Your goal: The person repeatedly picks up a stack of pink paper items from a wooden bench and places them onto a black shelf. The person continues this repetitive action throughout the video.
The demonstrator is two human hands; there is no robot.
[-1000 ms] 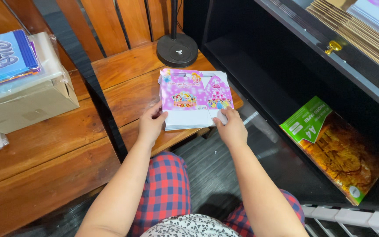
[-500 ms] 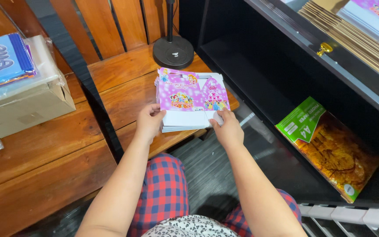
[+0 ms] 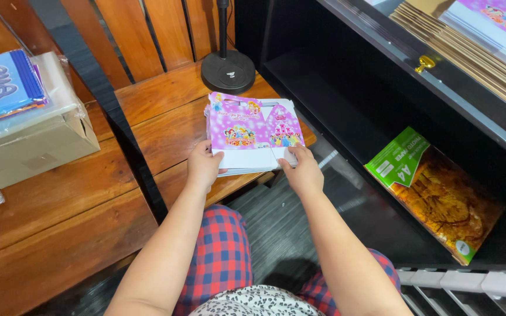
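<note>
Both hands grip the near edge of a stack of flat pink and white printed cardboard cut-outs (image 3: 253, 133) lying on a reddish-brown wooden slatted bench (image 3: 165, 117). The left hand (image 3: 204, 165) holds its left corner, the right hand (image 3: 301, 171) its right corner. Behind stands a round black metal stand base (image 3: 228, 71). A green and brown paper packet (image 3: 434, 193) leans in the black shelf unit (image 3: 346, 88), possibly against its back wall.

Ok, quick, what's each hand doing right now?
Left hand: closed on the near left edge of the pink flat-box stack.
Right hand: closed on its near right edge.
</note>
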